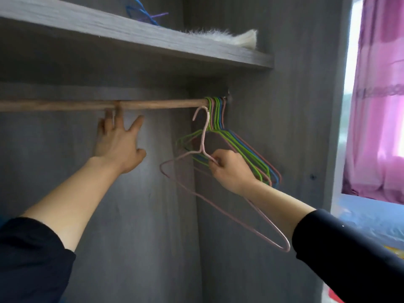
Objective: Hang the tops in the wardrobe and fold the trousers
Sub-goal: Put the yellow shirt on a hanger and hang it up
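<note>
So the wardrobe [273, 149] was open, grey wood-look inside, with a wooden rail [164, 104] running across under a shelf [153, 40]. A bunch of wire hangers [244, 147], green, blue and pinkish, was hooked on the rail, bunched up tight at its right end against the side wall.

The right hand [231, 169] had one pink hanger [203, 136] off the rail, just in front of that bunch. Its fingers [215, 159] were curled and pinched on the wire right below the neck. The hook pointed up, just under the rail and not on it, and the hanger was tilted so its far corner dipped down toward the right forearm.

The left hand [115, 145] was reaching up to the rail near the middle, fingers spread and mostly straight, thumb out to the side. A couple of fingertips were on the rail itself, holding nothing.

Up on the shelf there were some blue and purple wire hangers [142, 14] toward the back, plus a white furry thing [236, 38] lying at the front right edge, couldn't tell what it was.

Off to the right of the wardrobe was a pink curtain [380, 106] and the corner of a bed [371, 217] with a blue cover. Both arms were in dark sleeves [349, 248] pushed up past the forearm.
</note>
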{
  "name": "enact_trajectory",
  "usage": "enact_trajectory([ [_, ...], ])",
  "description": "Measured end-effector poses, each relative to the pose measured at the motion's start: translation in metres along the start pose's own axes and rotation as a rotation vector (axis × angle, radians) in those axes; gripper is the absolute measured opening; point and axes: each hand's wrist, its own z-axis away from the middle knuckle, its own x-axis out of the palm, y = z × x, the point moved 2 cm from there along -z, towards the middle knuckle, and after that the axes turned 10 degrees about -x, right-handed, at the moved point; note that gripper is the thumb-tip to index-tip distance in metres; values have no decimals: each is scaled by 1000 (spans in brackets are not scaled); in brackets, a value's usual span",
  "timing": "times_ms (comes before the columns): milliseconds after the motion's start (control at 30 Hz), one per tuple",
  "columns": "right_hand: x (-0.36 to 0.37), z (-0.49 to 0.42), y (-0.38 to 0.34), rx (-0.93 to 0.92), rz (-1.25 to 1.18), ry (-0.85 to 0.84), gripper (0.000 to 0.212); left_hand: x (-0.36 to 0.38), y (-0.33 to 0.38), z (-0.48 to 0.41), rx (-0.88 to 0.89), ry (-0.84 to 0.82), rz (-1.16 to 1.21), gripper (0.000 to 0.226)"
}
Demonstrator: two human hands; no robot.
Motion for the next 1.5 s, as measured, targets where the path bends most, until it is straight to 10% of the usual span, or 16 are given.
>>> enact_trajectory([
  [333,-64,158,21,18,271,-166,11,72,138,153,360,-183,765,51],
  [600,-175,303,92,434,-10,-108,15,60,285,279,517,-398,1080,34],
  [1500,-498,768,402,1482,118,197,50,18,895,665,1025,-1136,816,28],
])
